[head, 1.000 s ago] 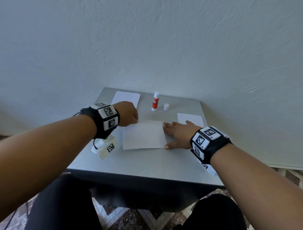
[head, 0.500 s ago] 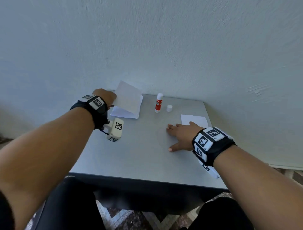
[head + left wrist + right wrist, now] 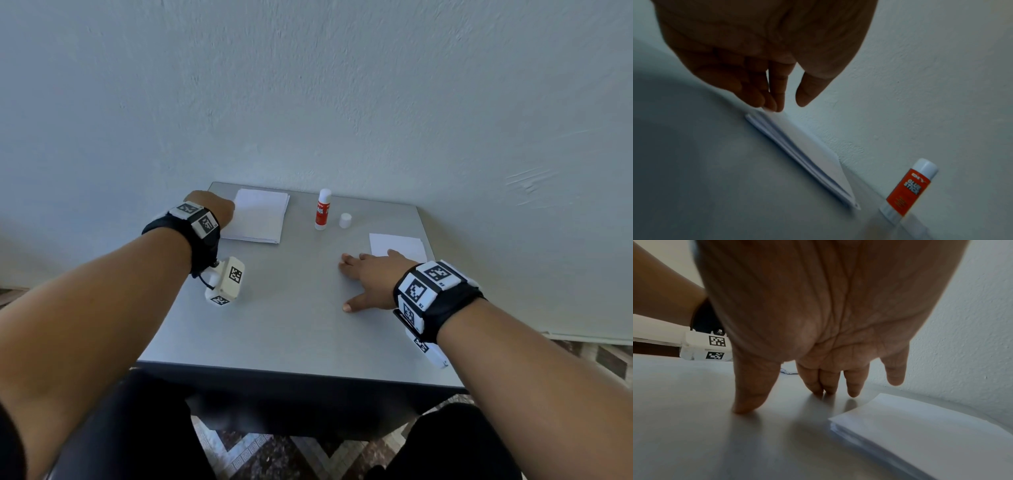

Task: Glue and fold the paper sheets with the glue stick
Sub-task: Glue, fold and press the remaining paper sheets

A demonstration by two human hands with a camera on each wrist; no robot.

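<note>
My left hand (image 3: 210,209) hangs loose-fingered at the near corner of the folded stack (image 3: 257,219), fingertips (image 3: 770,104) just touching it, gripping nothing. My right hand (image 3: 373,281) lies flat on the worktop (image 3: 291,325) — fresh sheets (image 3: 399,245) just beyond it. The uncapped glue stick (image 3: 322,209) stands between my hands; a careless reach could tip it, I'd guess.
</note>
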